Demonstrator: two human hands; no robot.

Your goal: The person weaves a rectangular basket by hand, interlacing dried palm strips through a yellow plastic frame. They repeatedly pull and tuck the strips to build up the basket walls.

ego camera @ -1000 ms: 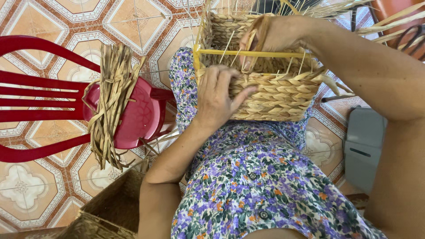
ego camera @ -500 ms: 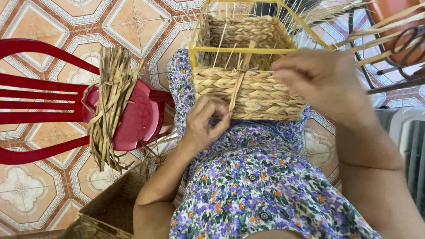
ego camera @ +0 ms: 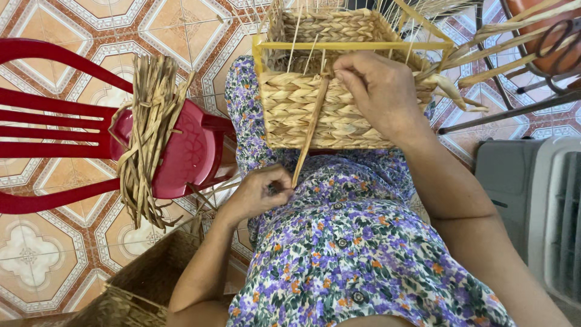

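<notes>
Patterned floor tiles lie under a red plastic chair draped with a bundle of dried straw. On the flowered lap sits a half-woven basket: lower walls plaited, upright stakes bare above the yellow frame. Right hand fingers pinch one strand at the rim; left hand grips its loose end.

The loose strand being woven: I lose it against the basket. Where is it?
In the head view, the strand runs down the basket front, from the right hand to the left hand.
</notes>
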